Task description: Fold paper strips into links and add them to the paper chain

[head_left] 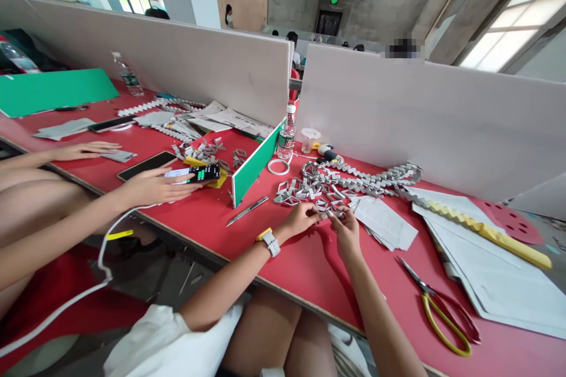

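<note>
Red desk [309, 271] with grey partitions behind. Both hands meet at its middle, left hand [303, 218] and right hand [346, 230] pinching a small folded paper piece [326, 214] between their fingertips; it lies roughly left to right, just before a heap of similar pieces [309, 188].

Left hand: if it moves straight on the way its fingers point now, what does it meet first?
Probably the right hand: the left hand points right, toward it, and both hold the small folded paper piece between them. Depth is hard to judge.
</note>
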{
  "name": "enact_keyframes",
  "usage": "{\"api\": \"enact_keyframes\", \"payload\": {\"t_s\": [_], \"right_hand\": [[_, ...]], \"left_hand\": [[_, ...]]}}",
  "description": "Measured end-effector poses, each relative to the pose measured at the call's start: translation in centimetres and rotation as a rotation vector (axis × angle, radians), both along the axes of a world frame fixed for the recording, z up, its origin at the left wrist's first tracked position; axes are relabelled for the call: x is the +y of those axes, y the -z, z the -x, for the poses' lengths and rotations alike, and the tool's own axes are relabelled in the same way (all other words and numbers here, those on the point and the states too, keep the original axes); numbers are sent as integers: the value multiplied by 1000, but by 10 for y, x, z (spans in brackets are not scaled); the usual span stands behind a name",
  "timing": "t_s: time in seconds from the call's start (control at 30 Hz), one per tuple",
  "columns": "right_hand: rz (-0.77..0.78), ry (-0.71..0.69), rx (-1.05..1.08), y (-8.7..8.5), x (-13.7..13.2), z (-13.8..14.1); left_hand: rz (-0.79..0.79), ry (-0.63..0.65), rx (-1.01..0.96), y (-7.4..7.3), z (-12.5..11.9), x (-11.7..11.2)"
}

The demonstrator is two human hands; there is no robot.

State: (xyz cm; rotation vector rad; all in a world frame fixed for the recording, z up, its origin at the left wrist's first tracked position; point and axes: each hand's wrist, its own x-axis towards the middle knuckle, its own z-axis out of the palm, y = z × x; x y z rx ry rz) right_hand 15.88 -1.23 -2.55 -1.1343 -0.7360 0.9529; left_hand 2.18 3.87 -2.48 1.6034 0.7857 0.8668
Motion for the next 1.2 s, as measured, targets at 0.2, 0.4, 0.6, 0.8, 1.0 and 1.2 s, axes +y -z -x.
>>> {"api": "enact_keyframes", "payload": {"t_s": [0.2, 0.4, 0.6, 0.8, 1.0, 1.2], "right_hand": [[18, -22, 83, 4, 4, -2], [11, -46, 63, 3, 3, -3], [33, -103, 1, 0, 1, -4], [55, -174, -8, 0, -1, -3], [95, -169, -38, -2, -3, 0], [138, -181, -30, 0, -4, 1]], "left_hand": [[45, -4, 25, 2, -2, -1], [1, 30, -6, 4, 0, 1], [20, 15, -24, 6, 2, 4], [-36, -41, -36, 7, 2, 9], [-45, -50, -38, 8, 1, 8], [-33, -69, -29, 12, 0, 9]]}}
